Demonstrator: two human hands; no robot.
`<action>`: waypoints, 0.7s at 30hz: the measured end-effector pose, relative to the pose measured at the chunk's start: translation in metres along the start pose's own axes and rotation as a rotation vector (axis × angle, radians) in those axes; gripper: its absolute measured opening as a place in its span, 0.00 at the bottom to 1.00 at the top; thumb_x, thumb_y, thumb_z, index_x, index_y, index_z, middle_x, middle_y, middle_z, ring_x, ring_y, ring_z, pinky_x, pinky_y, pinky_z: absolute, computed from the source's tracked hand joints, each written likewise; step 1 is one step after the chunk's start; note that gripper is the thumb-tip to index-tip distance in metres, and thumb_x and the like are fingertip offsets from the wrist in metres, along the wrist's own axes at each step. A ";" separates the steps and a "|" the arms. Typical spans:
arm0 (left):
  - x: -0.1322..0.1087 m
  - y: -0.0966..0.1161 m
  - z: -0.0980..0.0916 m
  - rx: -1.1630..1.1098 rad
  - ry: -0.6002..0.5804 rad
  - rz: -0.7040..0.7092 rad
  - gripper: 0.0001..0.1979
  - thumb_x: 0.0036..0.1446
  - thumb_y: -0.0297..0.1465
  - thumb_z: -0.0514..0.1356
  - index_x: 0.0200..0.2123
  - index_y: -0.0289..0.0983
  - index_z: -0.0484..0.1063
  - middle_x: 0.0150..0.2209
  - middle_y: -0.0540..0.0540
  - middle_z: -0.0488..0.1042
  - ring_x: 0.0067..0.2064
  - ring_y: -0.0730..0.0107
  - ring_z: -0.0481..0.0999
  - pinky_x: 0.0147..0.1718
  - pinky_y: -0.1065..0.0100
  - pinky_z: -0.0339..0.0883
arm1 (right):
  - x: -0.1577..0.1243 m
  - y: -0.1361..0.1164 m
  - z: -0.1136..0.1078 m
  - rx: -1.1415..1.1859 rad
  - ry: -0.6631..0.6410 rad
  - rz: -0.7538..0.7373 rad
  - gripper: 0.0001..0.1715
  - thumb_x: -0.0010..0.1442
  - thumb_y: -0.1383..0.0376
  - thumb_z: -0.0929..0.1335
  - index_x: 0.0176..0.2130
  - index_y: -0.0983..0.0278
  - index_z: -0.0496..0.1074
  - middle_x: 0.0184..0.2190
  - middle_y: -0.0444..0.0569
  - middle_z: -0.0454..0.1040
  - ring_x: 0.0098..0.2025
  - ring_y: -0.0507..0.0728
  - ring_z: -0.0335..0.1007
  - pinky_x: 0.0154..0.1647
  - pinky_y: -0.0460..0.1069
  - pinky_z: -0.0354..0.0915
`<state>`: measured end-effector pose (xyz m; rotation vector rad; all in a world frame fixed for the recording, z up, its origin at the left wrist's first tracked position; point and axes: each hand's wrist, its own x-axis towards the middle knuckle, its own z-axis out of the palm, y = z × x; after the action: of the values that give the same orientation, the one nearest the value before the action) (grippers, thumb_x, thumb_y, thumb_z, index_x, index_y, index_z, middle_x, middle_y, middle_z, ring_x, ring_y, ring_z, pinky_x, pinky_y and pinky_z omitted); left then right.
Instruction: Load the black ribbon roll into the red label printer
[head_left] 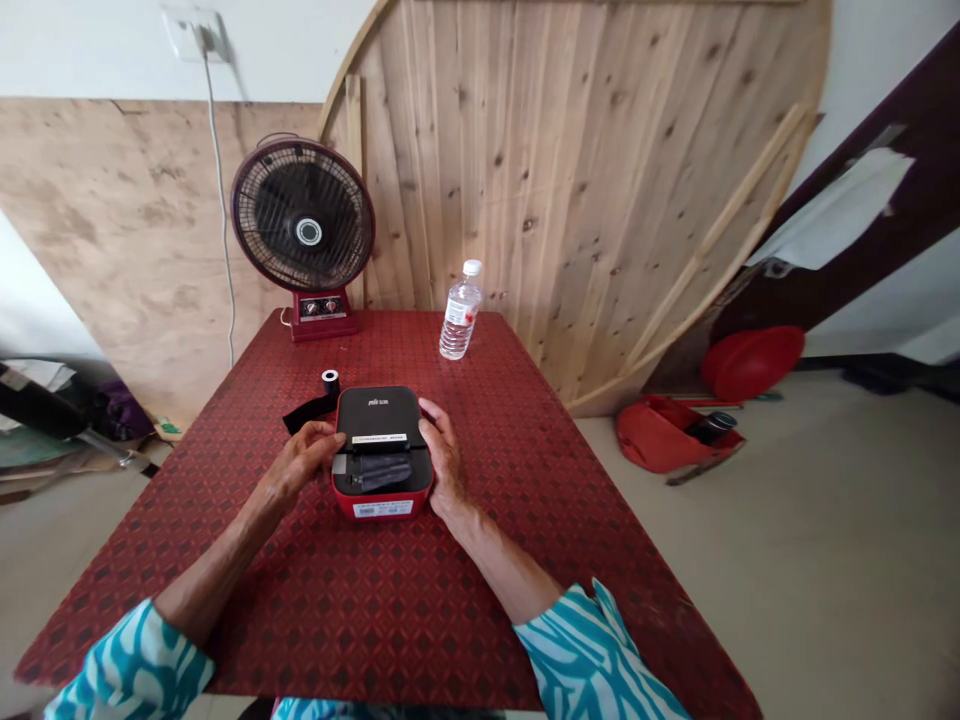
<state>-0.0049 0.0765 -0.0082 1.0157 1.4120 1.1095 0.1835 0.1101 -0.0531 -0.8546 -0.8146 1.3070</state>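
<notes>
A black and red box-shaped device (379,410) sits on the red patterned table (480,600), with a white label on its front and a pale strip across its top. My left hand (304,458) touches the left edge of the device, fingers curled against it. Along the right side lies my right hand (442,450), its thumb on the top edge and its fingers around the side. Behind the left hand a small roll (330,380) with a white core stands by a black strip (306,412).
A dark red fan (307,225) stands at the table's back left, its cord running up to a wall socket (193,35). A clear water bottle (459,318) stands at the back right. On the floor at right are a red bag (652,435) and a red basin (754,362).
</notes>
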 end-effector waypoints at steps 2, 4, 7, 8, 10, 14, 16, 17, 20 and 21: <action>0.002 -0.001 0.000 -0.045 -0.003 -0.025 0.23 0.42 0.45 0.67 0.35 0.38 0.64 0.18 0.59 0.64 0.18 0.78 0.62 0.19 0.75 0.54 | -0.001 0.001 0.000 0.012 0.004 -0.005 0.22 0.55 0.55 0.69 0.49 0.57 0.72 0.49 0.44 0.76 0.52 0.59 0.71 0.55 0.56 0.65; 0.004 -0.001 0.000 -0.086 -0.019 -0.048 0.23 0.40 0.44 0.68 0.35 0.39 0.64 0.18 0.60 0.65 0.18 0.77 0.63 0.20 0.75 0.55 | -0.002 0.000 0.001 0.024 -0.004 -0.003 0.22 0.55 0.56 0.69 0.49 0.56 0.71 0.49 0.44 0.77 0.52 0.59 0.71 0.54 0.55 0.66; 0.006 -0.002 0.000 -0.116 -0.041 -0.058 0.24 0.38 0.42 0.69 0.34 0.40 0.62 0.20 0.60 0.66 0.19 0.77 0.64 0.21 0.74 0.57 | -0.002 -0.001 0.001 0.032 -0.029 -0.002 0.23 0.55 0.56 0.69 0.50 0.56 0.71 0.48 0.44 0.77 0.50 0.59 0.72 0.53 0.55 0.66; 0.006 -0.002 0.000 -0.123 -0.046 -0.057 0.24 0.38 0.42 0.69 0.34 0.40 0.62 0.20 0.60 0.66 0.19 0.77 0.64 0.21 0.74 0.58 | -0.002 -0.001 0.002 0.034 -0.033 -0.007 0.23 0.55 0.57 0.69 0.50 0.56 0.71 0.48 0.44 0.77 0.50 0.58 0.72 0.53 0.55 0.66; 0.006 -0.003 0.001 -0.133 -0.055 -0.055 0.24 0.38 0.42 0.69 0.34 0.40 0.62 0.20 0.60 0.66 0.19 0.77 0.65 0.21 0.74 0.59 | -0.002 0.000 0.001 0.030 -0.038 -0.010 0.22 0.55 0.56 0.69 0.50 0.56 0.71 0.48 0.44 0.77 0.49 0.58 0.72 0.52 0.55 0.66; 0.004 -0.007 0.000 -0.132 -0.058 -0.039 0.25 0.38 0.45 0.70 0.33 0.39 0.62 0.20 0.59 0.66 0.19 0.78 0.64 0.20 0.74 0.57 | -0.001 0.009 -0.004 -0.050 0.011 0.001 0.24 0.57 0.52 0.67 0.51 0.57 0.71 0.49 0.46 0.77 0.49 0.59 0.72 0.50 0.55 0.67; 0.004 -0.009 -0.005 -0.088 -0.090 0.022 0.23 0.43 0.48 0.68 0.31 0.38 0.64 0.18 0.58 0.65 0.18 0.78 0.62 0.19 0.75 0.54 | -0.001 0.017 -0.008 -0.080 0.033 -0.018 0.25 0.58 0.49 0.65 0.51 0.58 0.71 0.52 0.47 0.75 0.53 0.60 0.70 0.54 0.56 0.64; 0.004 -0.008 -0.008 -0.057 -0.109 0.070 0.22 0.47 0.49 0.65 0.30 0.38 0.64 0.16 0.58 0.64 0.17 0.79 0.60 0.18 0.75 0.52 | -0.001 0.020 -0.011 -0.082 0.032 -0.025 0.26 0.58 0.49 0.65 0.51 0.58 0.71 0.52 0.48 0.75 0.55 0.60 0.69 0.55 0.56 0.63; 0.005 -0.002 -0.023 -0.005 -0.032 0.253 0.21 0.54 0.50 0.60 0.28 0.37 0.66 0.14 0.57 0.60 0.16 0.79 0.55 0.18 0.73 0.49 | -0.001 0.027 -0.016 -0.113 0.022 -0.054 0.26 0.58 0.48 0.65 0.50 0.58 0.71 0.52 0.49 0.74 0.56 0.61 0.68 0.58 0.58 0.61; 0.006 0.001 -0.028 -0.002 0.040 0.304 0.21 0.53 0.49 0.61 0.27 0.37 0.66 0.14 0.57 0.59 0.16 0.79 0.55 0.18 0.73 0.49 | -0.001 0.028 -0.017 -0.129 0.020 -0.070 0.25 0.59 0.48 0.65 0.50 0.58 0.72 0.52 0.49 0.74 0.56 0.62 0.67 0.59 0.58 0.61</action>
<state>-0.0335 0.0798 -0.0070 1.2413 1.3152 1.3568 0.1851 0.1102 -0.0857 -0.9312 -0.9128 1.1927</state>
